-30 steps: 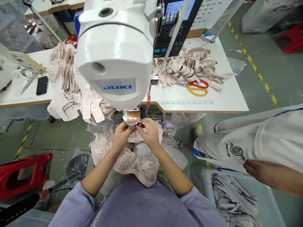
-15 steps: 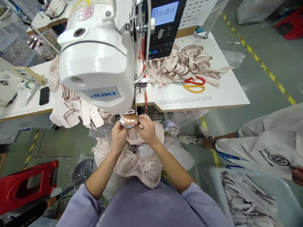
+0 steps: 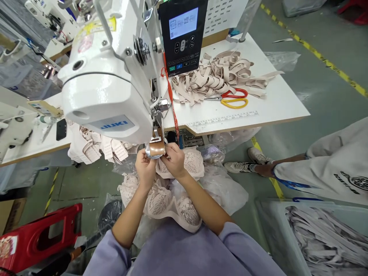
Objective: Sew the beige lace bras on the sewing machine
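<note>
Leaning in over the sewing machine (image 3: 106, 103), the person has both hands at its rounded brown plate (image 3: 157, 148), the left hand (image 3: 146, 168) on one side and the right hand (image 3: 174, 161) on the other. The fingers are curled in close at the plate's edge, but I can't tell from here whether either set is clamped on fabric. Just below them hangs the upper bra (image 3: 194, 163), pale pinkish-beige, its rounded cups covered in openwork lace, partly hidden by the right hand. Nearer the person's lap droops the lower bra (image 3: 188, 209), in the same colour, with patterned lace cups and a smooth, plain band curving along the bottom. Crumpled clear plastic (image 3: 230, 193) bunches beside them. Over to the right, on the floor, a translucent bin (image 3: 268, 226) holds a tangled heap of greyish strips (image 3: 330, 237). At the far left, another plastic bin (image 3: 31, 82) contains something pale, too blurred to name.
</note>
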`<state>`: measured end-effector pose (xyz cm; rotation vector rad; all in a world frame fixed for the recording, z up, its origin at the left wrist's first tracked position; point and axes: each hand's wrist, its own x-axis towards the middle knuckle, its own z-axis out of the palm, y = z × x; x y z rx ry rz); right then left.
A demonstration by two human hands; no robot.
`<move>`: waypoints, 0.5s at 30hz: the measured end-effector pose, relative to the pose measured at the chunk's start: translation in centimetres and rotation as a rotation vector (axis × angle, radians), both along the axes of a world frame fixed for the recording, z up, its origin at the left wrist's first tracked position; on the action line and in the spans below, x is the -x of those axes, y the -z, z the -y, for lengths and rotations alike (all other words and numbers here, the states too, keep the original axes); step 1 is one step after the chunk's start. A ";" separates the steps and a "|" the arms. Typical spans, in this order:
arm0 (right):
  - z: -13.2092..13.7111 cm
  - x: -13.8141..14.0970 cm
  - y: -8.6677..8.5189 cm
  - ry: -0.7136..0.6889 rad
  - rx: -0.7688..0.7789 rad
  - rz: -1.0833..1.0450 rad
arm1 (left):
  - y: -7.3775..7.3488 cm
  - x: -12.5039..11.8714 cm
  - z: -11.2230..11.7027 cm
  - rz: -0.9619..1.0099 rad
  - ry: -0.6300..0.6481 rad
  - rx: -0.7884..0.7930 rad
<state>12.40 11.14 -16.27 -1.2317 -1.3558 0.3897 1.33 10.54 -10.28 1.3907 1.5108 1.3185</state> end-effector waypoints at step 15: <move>-0.2 0.1 0.3 -0.048 0.025 -0.114 | -0.5 0.1 -0.3 -0.266 0.007 -0.048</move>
